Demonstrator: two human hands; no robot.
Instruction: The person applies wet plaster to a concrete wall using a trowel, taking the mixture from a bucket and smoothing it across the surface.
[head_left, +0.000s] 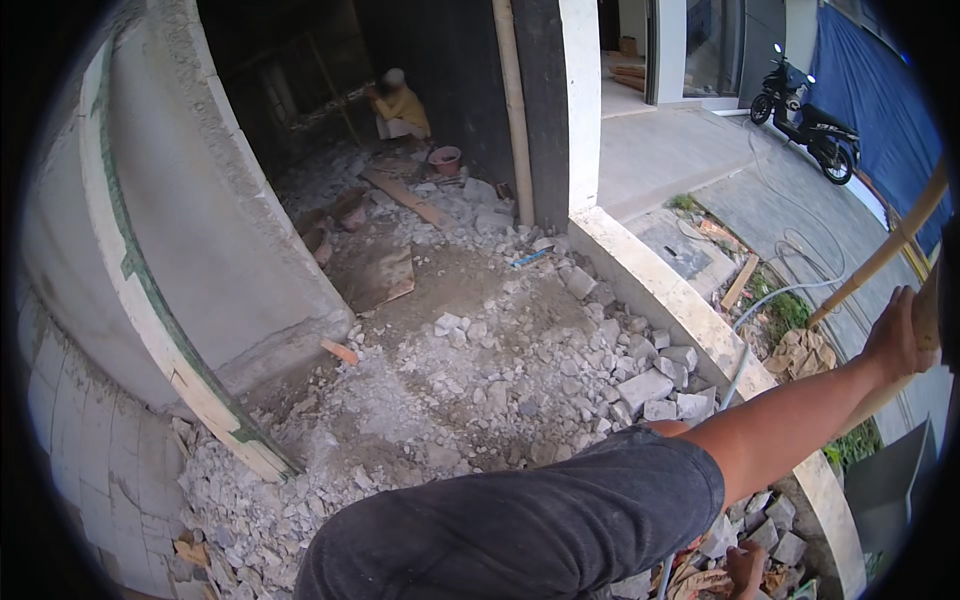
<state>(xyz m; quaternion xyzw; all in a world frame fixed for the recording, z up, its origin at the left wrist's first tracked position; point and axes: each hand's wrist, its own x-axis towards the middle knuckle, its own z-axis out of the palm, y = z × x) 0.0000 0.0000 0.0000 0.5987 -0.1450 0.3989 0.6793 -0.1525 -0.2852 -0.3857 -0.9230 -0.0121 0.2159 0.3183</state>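
My left arm, in a dark grey short sleeve, stretches across the lower middle to the right side. At its end my left hand point(897, 335) is closed round a tan bamboo pole point(930, 318) at the right rim, partly cut off by the dark edge. Low in the picture, below that arm, part of my right hand point(745, 568) shows over rubble and crumpled brown paper. Its fingers are mostly hidden, so I cannot make out whether it holds anything. A grey hose point(737, 378) runs over the pale low wall point(690, 310) near my left forearm.
Broken concrete point(640, 390) covers the ground ahead. A grey wall panel point(190, 200) leans at left. Inside the dark room a person in yellow point(402, 108) crouches near a bucket point(445, 160) and planks point(410, 198). A motorbike point(808, 125) stands by a blue tarp point(870, 90).
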